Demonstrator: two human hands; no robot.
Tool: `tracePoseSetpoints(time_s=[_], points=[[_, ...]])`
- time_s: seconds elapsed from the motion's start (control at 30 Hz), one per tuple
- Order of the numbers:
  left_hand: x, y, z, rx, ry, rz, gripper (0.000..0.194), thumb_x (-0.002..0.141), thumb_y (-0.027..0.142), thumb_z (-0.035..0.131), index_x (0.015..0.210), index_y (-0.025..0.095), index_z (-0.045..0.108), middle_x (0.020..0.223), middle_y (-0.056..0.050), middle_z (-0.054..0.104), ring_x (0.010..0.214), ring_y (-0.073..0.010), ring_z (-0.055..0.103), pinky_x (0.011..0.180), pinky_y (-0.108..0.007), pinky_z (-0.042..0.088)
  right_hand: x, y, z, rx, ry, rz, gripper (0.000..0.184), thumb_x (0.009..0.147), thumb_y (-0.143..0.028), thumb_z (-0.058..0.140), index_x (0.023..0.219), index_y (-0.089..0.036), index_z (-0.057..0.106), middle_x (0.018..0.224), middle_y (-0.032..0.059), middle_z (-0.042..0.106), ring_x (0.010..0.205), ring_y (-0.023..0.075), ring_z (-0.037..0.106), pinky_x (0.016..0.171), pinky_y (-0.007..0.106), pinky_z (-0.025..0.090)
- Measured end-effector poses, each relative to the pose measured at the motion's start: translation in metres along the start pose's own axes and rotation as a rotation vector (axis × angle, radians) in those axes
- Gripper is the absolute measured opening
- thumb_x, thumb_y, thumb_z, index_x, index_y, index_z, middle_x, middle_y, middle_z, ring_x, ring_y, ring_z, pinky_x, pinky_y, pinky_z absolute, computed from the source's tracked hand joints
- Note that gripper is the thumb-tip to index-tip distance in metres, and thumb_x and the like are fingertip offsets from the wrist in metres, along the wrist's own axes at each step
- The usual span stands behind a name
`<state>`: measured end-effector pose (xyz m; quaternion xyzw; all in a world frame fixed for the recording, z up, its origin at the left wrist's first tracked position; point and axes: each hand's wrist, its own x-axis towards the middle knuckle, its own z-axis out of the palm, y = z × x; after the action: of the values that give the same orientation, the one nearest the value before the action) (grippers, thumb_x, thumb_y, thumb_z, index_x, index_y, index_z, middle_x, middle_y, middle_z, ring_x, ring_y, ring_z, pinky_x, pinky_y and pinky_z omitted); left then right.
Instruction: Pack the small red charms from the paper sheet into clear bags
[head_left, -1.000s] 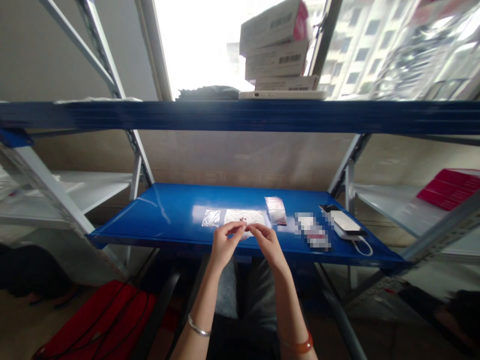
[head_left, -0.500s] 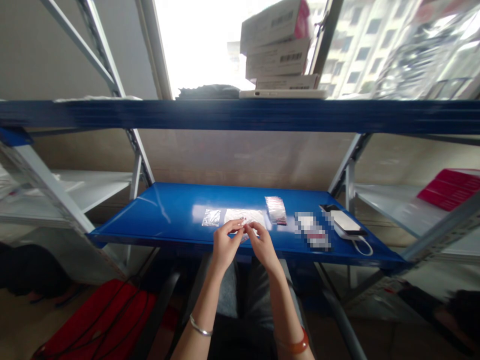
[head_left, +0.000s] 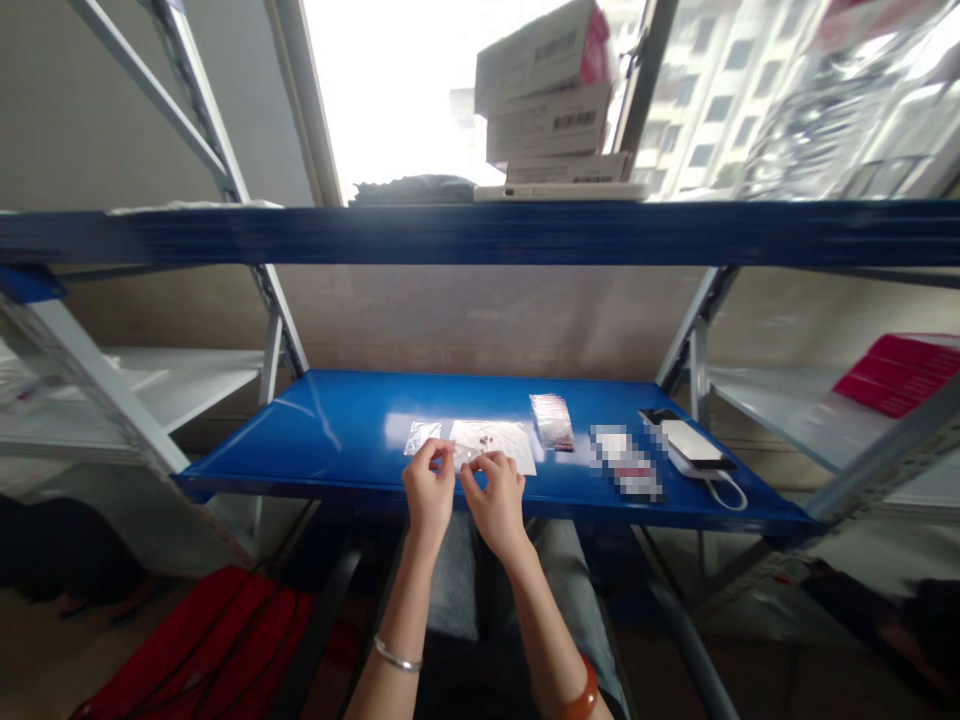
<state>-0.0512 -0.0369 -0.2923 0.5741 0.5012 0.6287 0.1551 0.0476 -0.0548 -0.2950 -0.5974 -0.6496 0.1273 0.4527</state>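
Observation:
My left hand (head_left: 428, 488) and my right hand (head_left: 494, 498) are side by side over the front edge of the blue shelf (head_left: 345, 425), both pinched on a small clear plastic bag (head_left: 463, 460) stretched between them. Just behind the fingers lies a white sheet (head_left: 504, 441) with a few small dark red bits on it. Left of the sheet rests another small clear bag (head_left: 421, 437). A stack of clear bags with red strips (head_left: 552, 420) sits to the right of the sheet.
A blurred-out item (head_left: 626, 462), a white power bank with a cable (head_left: 694, 447) and a dark phone lie at the shelf's right. Boxes (head_left: 550, 95) are stacked on the upper shelf. Red packs (head_left: 896, 375) sit on the right rack; a red bag (head_left: 210, 650) lies on the floor.
Both hands have shifted left and slightly down toward the shelf's front edge, still pinching the small bag. The view has tilted a little.

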Motion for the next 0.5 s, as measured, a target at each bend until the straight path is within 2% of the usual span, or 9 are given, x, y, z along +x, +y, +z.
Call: tracePoseSetpoints(time_s=[0.13, 0.3, 0.37, 0.43, 0.5], points=[[0.000, 0.000, 0.003, 0.156, -0.142, 0.143, 0.027, 0.077, 0.003, 0.043, 0.075, 0.017, 0.065, 0.087, -0.007, 0.064, 0.088, -0.0183, 0.060, 0.082, -0.031, 0.047, 0.005, 0.006, -0.001, -0.003, 0.017, 0.063, 0.022, 0.084, -0.033, 0.047, 0.073, -0.019, 0.061, 0.084, 0.0028, 0.061, 0.087, 0.0209, 0.053, 0.075, 0.033, 0.029], [-0.004, -0.004, 0.012, 0.202, -0.241, 0.132, 0.024, 0.082, 0.010, 0.047, 0.096, 0.016, 0.065, 0.098, -0.010, 0.062, 0.094, -0.0211, 0.058, 0.086, -0.036, 0.047, 0.009, 0.012, -0.006, 0.122, 0.025, 0.030, 0.022, 0.081, -0.031, 0.049, 0.066, -0.018, 0.057, 0.076, 0.0023, 0.059, 0.079, 0.0186, 0.055, 0.075, 0.033, 0.033], [-0.004, -0.006, 0.012, 0.222, -0.242, 0.142, 0.024, 0.083, 0.014, 0.050, 0.103, 0.016, 0.064, 0.107, -0.012, 0.061, 0.103, -0.0235, 0.056, 0.091, -0.039, 0.045, 0.009, 0.013, -0.005, 0.287, 0.025, 0.054, 0.021, 0.080, -0.033, 0.051, 0.066, -0.018, 0.055, 0.073, 0.0018, 0.057, 0.073, 0.0169, 0.055, 0.072, 0.031, 0.038], [-0.003, -0.007, 0.011, 0.243, -0.244, 0.148, 0.027, 0.083, 0.017, 0.052, 0.108, 0.016, 0.062, 0.114, -0.013, 0.060, 0.109, -0.0250, 0.054, 0.094, -0.041, 0.043, 0.010, 0.012, -0.003, 0.541, 0.016, 0.157, 0.017, 0.077, -0.035, 0.057, 0.080, -0.018, 0.056, 0.074, 0.0005, 0.057, 0.067, 0.0153, 0.056, 0.066, 0.029, 0.042], [-0.003, -0.009, 0.010, 0.262, -0.252, 0.148, 0.030, 0.082, 0.017, 0.052, 0.111, 0.015, 0.061, 0.117, -0.014, 0.060, 0.111, -0.0256, 0.054, 0.096, -0.043, 0.043, 0.012, 0.010, 0.000, 0.854, -0.015, 0.349, 0.035, 0.072, -0.036, 0.063, 0.103, -0.021, 0.052, 0.079, -0.0008, 0.058, 0.064, 0.0142, 0.059, 0.060, 0.026, 0.046]])
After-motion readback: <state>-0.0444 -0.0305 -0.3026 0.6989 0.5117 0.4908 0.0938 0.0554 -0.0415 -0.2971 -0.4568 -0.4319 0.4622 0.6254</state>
